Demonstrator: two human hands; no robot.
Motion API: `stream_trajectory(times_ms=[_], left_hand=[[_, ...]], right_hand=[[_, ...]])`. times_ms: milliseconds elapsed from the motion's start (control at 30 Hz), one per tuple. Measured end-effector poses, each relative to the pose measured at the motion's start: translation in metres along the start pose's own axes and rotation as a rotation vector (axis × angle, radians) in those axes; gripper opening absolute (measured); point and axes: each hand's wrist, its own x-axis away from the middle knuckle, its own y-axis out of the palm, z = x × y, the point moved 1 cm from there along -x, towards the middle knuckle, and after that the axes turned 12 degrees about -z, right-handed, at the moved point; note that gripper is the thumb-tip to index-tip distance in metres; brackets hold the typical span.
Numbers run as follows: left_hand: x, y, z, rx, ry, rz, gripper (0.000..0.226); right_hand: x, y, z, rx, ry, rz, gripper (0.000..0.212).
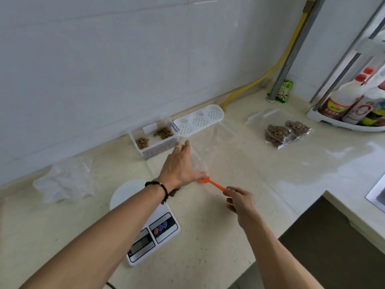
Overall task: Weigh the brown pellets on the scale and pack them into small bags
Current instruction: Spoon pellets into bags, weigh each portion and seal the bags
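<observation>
My left hand [180,165] holds a clear small bag [210,142] by its mouth above the counter, past the white scale [145,226]. My right hand [241,202] pinches the handle of an orange scoop [212,184], whose bowl sits at the bag's mouth. A few brown pellets [174,191] show on the scale's round plate, mostly hidden behind my left wrist. A white box [155,138] with its perforated lid swung open holds more pellets by the wall. Two filled bags [285,132] lie at the right.
A heap of empty clear bags [66,180] lies at the left by the wall. Bottles stand in a white rack [354,109] at the far right, next to a green packet [284,91] and a yellow hose [270,74]. The counter's edge drops off at the lower right.
</observation>
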Motion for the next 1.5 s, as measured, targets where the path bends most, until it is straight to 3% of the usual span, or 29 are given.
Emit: stream_trajectory(times_ms=[167,233,367,567,700,833,933,1067,1200,1300,1500], left_hand=[[-0.001,-0.002,-0.006,0.013,0.028,-0.001,0.127],[0.0,-0.003,-0.005,0.032,0.043,0.01,0.126],[0.002,-0.009,-0.007,0.067,0.05,0.047,0.126],[0.02,-0.041,-0.012,0.167,0.144,0.138,0.123],[0.038,-0.063,-0.036,0.352,0.214,0.275,0.086],[0.052,-0.069,-0.073,0.504,0.091,0.18,0.012],[0.06,-0.069,-0.1,0.489,0.008,0.141,0.014],[0.073,-0.062,-0.117,0.433,-0.046,0.03,0.008],[0.075,-0.037,-0.145,0.411,-0.134,-0.047,0.011],[0.074,-0.015,-0.163,0.403,-0.208,-0.016,0.014],[0.075,0.012,-0.179,0.31,-0.294,0.196,0.021]], right_hand=[[-0.005,0.004,-0.006,0.501,0.029,0.031,0.024],[-0.001,0.008,-0.03,0.608,-0.044,0.063,0.029],[0.018,0.034,-0.098,0.307,-0.281,-0.259,0.038],[0.039,0.072,-0.156,0.649,-0.468,-0.472,0.02],[0.049,0.088,-0.171,0.592,-0.546,-0.639,0.016],[0.054,0.101,-0.18,0.48,-0.511,-0.749,0.018],[0.051,0.11,-0.177,0.385,-0.446,-0.752,0.025],[0.039,0.127,-0.147,0.618,-0.435,-0.668,0.02],[0.011,0.147,-0.104,0.634,-0.301,-0.602,0.017],[-0.008,0.159,-0.081,0.66,-0.245,-0.569,0.016],[-0.036,0.175,-0.058,0.8,-0.284,-0.515,0.018]])
